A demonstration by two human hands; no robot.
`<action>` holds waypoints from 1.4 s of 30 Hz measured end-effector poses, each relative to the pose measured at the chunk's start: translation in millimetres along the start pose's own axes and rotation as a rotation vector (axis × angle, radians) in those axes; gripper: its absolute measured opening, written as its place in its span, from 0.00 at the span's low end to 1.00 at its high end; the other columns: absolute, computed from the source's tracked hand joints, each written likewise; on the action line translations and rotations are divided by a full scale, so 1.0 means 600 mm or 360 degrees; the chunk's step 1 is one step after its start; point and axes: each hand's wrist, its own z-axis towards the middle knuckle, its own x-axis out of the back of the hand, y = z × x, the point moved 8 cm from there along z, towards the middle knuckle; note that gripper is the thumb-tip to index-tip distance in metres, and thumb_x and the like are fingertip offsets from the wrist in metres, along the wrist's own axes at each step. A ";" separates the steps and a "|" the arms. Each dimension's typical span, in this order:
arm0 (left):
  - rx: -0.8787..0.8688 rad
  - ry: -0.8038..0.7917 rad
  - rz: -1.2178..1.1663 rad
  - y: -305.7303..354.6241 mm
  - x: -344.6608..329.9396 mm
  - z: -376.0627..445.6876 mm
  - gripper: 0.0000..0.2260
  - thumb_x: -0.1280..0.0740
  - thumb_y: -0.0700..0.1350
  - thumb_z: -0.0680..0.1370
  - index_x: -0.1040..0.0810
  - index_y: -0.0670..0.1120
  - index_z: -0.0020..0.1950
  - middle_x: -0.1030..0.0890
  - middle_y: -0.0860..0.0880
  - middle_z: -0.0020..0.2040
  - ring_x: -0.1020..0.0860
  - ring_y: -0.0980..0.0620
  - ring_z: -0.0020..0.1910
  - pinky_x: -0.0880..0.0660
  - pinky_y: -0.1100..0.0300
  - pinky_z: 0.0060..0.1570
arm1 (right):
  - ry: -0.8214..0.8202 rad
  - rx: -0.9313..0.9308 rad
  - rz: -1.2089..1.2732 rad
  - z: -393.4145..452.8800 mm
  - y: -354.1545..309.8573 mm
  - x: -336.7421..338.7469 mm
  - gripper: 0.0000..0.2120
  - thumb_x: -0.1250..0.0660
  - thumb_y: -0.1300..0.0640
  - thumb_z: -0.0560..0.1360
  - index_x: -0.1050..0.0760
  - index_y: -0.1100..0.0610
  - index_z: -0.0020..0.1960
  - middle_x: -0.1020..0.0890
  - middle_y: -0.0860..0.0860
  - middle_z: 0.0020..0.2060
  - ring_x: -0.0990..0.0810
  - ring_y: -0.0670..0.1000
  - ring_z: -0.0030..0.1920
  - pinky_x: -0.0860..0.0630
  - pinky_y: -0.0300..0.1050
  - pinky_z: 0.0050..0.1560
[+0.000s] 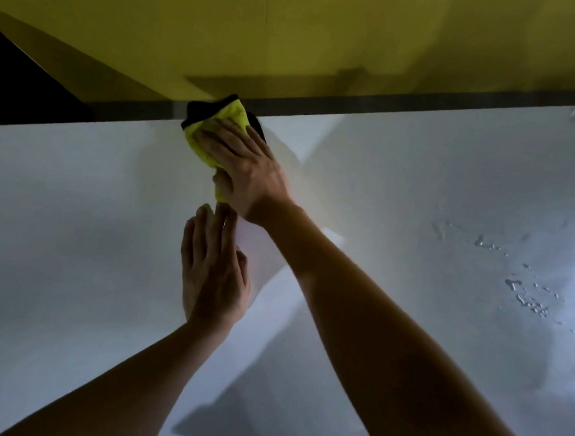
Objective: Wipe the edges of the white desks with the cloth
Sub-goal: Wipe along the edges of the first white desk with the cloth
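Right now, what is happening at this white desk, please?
A person is wiping the far edge of the white desk. The right hand presses a yellow and black cloth flat against that edge, where the desk meets a yellow wall. The left hand rests flat on the desk top, nearer the person, and holds nothing. Some water drops lie on the desk to the right, not yet wiped.

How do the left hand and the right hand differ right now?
The right hand presses the yellow and black microfibre cloth at the white desk's far edge; the left hand lies bare and flat, holding nothing. The right hand reaches further out than the left hand. Both have straight fingers on the desk.
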 end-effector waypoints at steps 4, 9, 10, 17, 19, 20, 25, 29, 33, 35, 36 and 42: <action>0.0005 -0.0012 -0.0006 0.005 0.003 0.004 0.26 0.45 0.42 0.82 0.37 0.38 0.81 0.38 0.40 0.82 0.40 0.36 0.81 0.44 0.40 0.80 | 0.0277 -0.0313 -0.0123 -0.050 0.134 0.082 0.25 0.41 0.55 0.75 0.26 0.56 0.72 0.24 0.55 0.70 0.31 0.56 0.74 0.40 0.65 0.75; 0.0009 0.0024 0.0004 0.007 0.005 0.002 0.26 0.44 0.41 0.82 0.37 0.38 0.81 0.38 0.41 0.82 0.41 0.36 0.82 0.44 0.41 0.80 | 0.0286 -0.1046 -0.0250 -0.148 0.326 0.181 0.29 0.48 0.45 0.80 0.39 0.51 0.80 0.37 0.54 0.79 0.42 0.56 0.80 0.48 0.56 0.80; 0.0002 0.0031 0.0008 0.008 0.006 0.001 0.26 0.45 0.41 0.82 0.37 0.38 0.81 0.38 0.41 0.82 0.41 0.36 0.81 0.44 0.41 0.80 | 0.0291 -0.1128 -0.0218 -0.157 0.333 0.186 0.30 0.50 0.44 0.80 0.42 0.50 0.81 0.40 0.53 0.80 0.45 0.55 0.80 0.49 0.54 0.80; 0.0000 0.0027 0.0017 0.016 0.009 0.001 0.28 0.40 0.39 0.82 0.39 0.40 0.82 0.38 0.40 0.82 0.40 0.35 0.81 0.46 0.42 0.81 | 0.0390 -0.0525 -0.0274 -0.111 0.120 0.098 0.27 0.43 0.56 0.73 0.24 0.58 0.70 0.22 0.58 0.68 0.29 0.60 0.72 0.44 0.70 0.75; 0.0002 0.0029 0.0038 0.012 0.008 0.000 0.27 0.40 0.40 0.82 0.39 0.39 0.82 0.37 0.39 0.82 0.39 0.35 0.80 0.44 0.41 0.80 | 0.0263 -0.0271 -0.0097 -0.109 0.031 0.063 0.25 0.40 0.55 0.74 0.24 0.58 0.71 0.24 0.57 0.70 0.30 0.58 0.74 0.44 0.66 0.76; -0.0005 0.0030 0.0059 0.011 0.007 0.000 0.27 0.41 0.41 0.83 0.39 0.39 0.82 0.36 0.39 0.81 0.39 0.35 0.80 0.44 0.41 0.80 | 0.0174 -0.0213 -0.0047 -0.112 0.004 0.048 0.25 0.40 0.53 0.77 0.26 0.56 0.72 0.26 0.56 0.72 0.33 0.57 0.76 0.44 0.62 0.77; -0.0051 0.0037 0.0074 0.008 0.005 -0.002 0.25 0.43 0.42 0.83 0.38 0.39 0.81 0.37 0.39 0.82 0.39 0.35 0.80 0.44 0.42 0.80 | 0.0123 -0.0042 -0.0020 -0.136 0.049 0.067 0.26 0.38 0.54 0.76 0.28 0.55 0.74 0.28 0.56 0.73 0.34 0.56 0.76 0.43 0.60 0.78; -0.0033 0.0033 -0.0009 0.012 0.010 -0.002 0.26 0.45 0.43 0.81 0.36 0.40 0.79 0.36 0.40 0.81 0.40 0.36 0.81 0.44 0.42 0.80 | 0.0432 -0.0359 -0.0126 -0.200 0.220 0.160 0.23 0.37 0.54 0.75 0.23 0.59 0.68 0.22 0.59 0.67 0.26 0.60 0.71 0.40 0.64 0.76; 0.0028 0.0077 -0.0036 0.061 0.006 -0.008 0.26 0.44 0.41 0.80 0.35 0.39 0.79 0.35 0.39 0.80 0.38 0.36 0.80 0.42 0.39 0.78 | 0.0275 -0.0593 -0.0213 -0.262 0.322 0.210 0.25 0.44 0.47 0.81 0.30 0.53 0.76 0.31 0.56 0.75 0.36 0.57 0.77 0.38 0.57 0.76; -0.0143 0.0053 -0.0097 0.135 -0.012 -0.010 0.27 0.42 0.40 0.79 0.34 0.39 0.80 0.36 0.39 0.81 0.38 0.36 0.80 0.43 0.40 0.79 | 0.0329 -0.0628 -0.0270 -0.260 0.318 0.217 0.25 0.45 0.47 0.80 0.30 0.53 0.75 0.29 0.55 0.75 0.35 0.57 0.77 0.39 0.57 0.77; -0.0240 0.0033 -0.0126 0.177 -0.023 -0.009 0.27 0.41 0.40 0.80 0.34 0.39 0.80 0.36 0.39 0.81 0.38 0.37 0.80 0.43 0.41 0.80 | 0.0366 -0.0638 -0.0293 -0.257 0.312 0.218 0.26 0.45 0.48 0.79 0.29 0.54 0.74 0.28 0.55 0.74 0.34 0.57 0.76 0.40 0.57 0.77; -0.0371 -0.0035 -0.0060 0.349 -0.092 0.038 0.28 0.39 0.42 0.82 0.38 0.39 0.82 0.36 0.39 0.81 0.38 0.37 0.81 0.43 0.42 0.81 | 0.0246 -0.0257 -0.0251 -0.246 0.321 0.224 0.27 0.43 0.52 0.77 0.29 0.57 0.75 0.29 0.56 0.74 0.36 0.57 0.77 0.41 0.60 0.77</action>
